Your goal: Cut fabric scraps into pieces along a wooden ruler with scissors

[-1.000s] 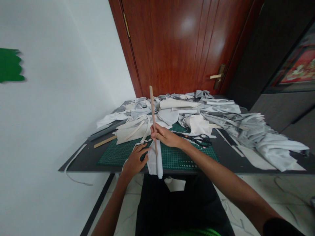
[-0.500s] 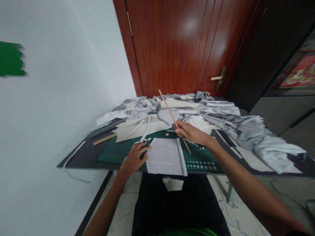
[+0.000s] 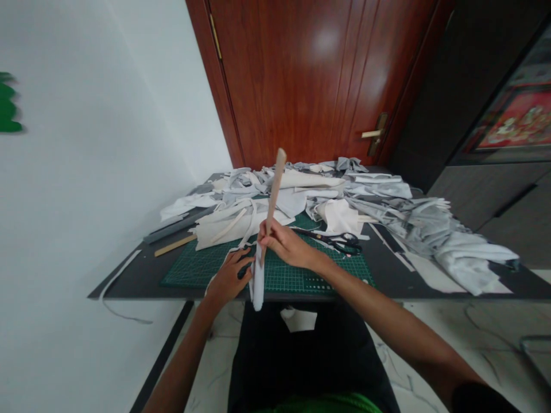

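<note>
My right hand (image 3: 284, 244) grips a pale wooden stick (image 3: 274, 189), which stands nearly upright above the green cutting mat (image 3: 202, 274). Its lower end is pressed against a piece of white cloth (image 3: 258, 281), which is raised and seen almost edge-on at the front of the mat. My left hand (image 3: 230, 276) holds the cloth's near side. A small dark object (image 3: 245, 271) shows beside its fingers, partly hidden, and I cannot tell what it is.
Black-handled scissors (image 3: 338, 242) lie on the mat to the right. Heaps of white and grey cloth (image 3: 400, 212) cover the back and right of the dark table (image 3: 129, 287). A thin wooden strip (image 3: 174, 245) and a grey bar (image 3: 174, 226) lie at its left.
The white cloth, flat on the mat half a second ago, is now raised edge-on. My right hand has moved left to it, and the stick has swung upright.
</note>
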### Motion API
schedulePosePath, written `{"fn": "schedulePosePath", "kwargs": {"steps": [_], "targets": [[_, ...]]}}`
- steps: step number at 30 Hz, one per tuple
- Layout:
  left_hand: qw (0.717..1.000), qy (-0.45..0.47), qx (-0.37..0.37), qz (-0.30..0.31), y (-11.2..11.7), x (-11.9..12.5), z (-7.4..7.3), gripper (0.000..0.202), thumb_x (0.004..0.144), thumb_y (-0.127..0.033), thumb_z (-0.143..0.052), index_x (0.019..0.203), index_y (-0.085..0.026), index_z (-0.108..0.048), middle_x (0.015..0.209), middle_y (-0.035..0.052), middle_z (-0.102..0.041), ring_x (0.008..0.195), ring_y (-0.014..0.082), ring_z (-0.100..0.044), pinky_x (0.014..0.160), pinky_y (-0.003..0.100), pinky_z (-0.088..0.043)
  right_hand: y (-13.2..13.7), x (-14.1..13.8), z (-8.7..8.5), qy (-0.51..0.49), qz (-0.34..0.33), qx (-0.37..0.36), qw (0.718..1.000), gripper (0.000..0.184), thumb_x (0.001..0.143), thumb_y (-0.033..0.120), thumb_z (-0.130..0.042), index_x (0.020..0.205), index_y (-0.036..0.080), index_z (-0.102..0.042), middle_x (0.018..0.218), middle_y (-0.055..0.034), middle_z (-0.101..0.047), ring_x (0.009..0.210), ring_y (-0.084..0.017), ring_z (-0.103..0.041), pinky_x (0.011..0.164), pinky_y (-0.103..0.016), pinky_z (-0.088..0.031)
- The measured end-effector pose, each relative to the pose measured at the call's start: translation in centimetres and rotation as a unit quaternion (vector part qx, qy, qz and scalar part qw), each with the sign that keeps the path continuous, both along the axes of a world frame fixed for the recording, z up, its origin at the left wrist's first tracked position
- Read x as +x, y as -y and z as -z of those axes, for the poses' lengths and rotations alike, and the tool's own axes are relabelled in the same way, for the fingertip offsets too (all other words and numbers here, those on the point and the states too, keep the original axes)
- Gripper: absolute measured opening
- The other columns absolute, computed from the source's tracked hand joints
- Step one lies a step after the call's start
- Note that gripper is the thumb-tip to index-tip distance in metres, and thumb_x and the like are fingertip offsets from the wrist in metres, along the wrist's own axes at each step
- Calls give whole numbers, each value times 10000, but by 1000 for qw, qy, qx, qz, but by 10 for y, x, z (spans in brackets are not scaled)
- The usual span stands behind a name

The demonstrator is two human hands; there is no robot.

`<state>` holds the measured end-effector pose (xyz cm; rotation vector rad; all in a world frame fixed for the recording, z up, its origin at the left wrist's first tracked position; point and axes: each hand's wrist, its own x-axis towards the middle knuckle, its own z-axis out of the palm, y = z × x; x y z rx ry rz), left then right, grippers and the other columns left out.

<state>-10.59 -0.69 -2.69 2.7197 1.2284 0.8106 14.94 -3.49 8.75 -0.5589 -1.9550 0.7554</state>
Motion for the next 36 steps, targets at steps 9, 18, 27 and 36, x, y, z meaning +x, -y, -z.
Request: {"fn": "schedulePosePath", "kwargs": {"steps": [9,18,27,36], "targets": [[1000,-2,0,5,2,2,-3,301,971,-246,-549,1209,-240,-734,1423,100,-619,1348,306,-524,1160,550,-474,-12,-25,1,-1,-23,4,1000,214,1050,449,-467,993,248,-425,811,29,-563,737,-156,-556,723,-288,-441],[1000,0,9,5,2,3,0,318,977,-237,-532,1227,-246,-729,1420,95,-617,1350,302,-517,1157,539,-472,-15,-28,4,65,9,4,998,172,1047,384,-488,966,248,-420,773,39,-562,717,-159,-580,688,-266,-425],[1000,-2,7,2,2,3,0,345,979,-230,-525,1268,-261,-711,1395,86,-618,1337,283,-520,1171,510,-452,-18,-27,-7,235,64,6,970,161,1053,365,-560,1081,222,-494,782,16,-629,711,-166,-608,633,-242,-370],[1000,-22,18,-6,3,3,-2,317,958,-225,-548,1222,-235,-724,1362,94,-636,1359,310,-517,1176,526,-457,-42,-55,5,288,71,54,953,272,1032,442,-610,1139,193,-578,814,-3,-697,746,-164,-649,641,-235,-343]]}}
